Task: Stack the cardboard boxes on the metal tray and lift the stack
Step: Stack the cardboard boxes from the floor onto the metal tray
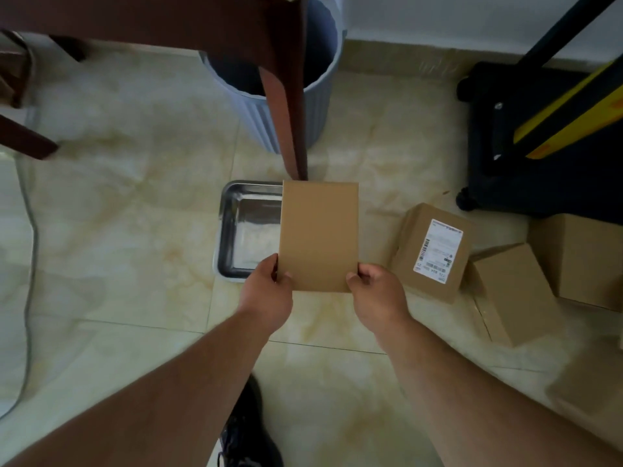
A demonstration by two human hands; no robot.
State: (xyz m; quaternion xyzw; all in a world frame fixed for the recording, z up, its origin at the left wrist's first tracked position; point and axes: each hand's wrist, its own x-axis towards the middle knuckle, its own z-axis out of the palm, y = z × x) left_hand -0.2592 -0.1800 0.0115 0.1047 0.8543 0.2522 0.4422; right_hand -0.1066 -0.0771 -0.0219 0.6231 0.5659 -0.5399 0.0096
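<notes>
A plain cardboard box (318, 235) is held in the air over the right part of the metal tray (232, 227), which lies on the tiled floor. My left hand (268, 294) grips the box's near left corner and my right hand (379, 293) grips its near right corner. The box hides the tray's right side. To the right on the floor lie three more cardboard boxes: one with a white shipping label (433, 252), a plain one (515, 294) beside it, and another (586, 261) at the frame's right edge.
A brown wooden table leg (286, 106) stands just behind the tray, with a grey ribbed bin (303, 96) behind it. A black wheeled case (526, 139) with a yellow-and-black bar sits at the right. A grey cable (28, 230) runs down the left. My dark shoe (246, 429) is below.
</notes>
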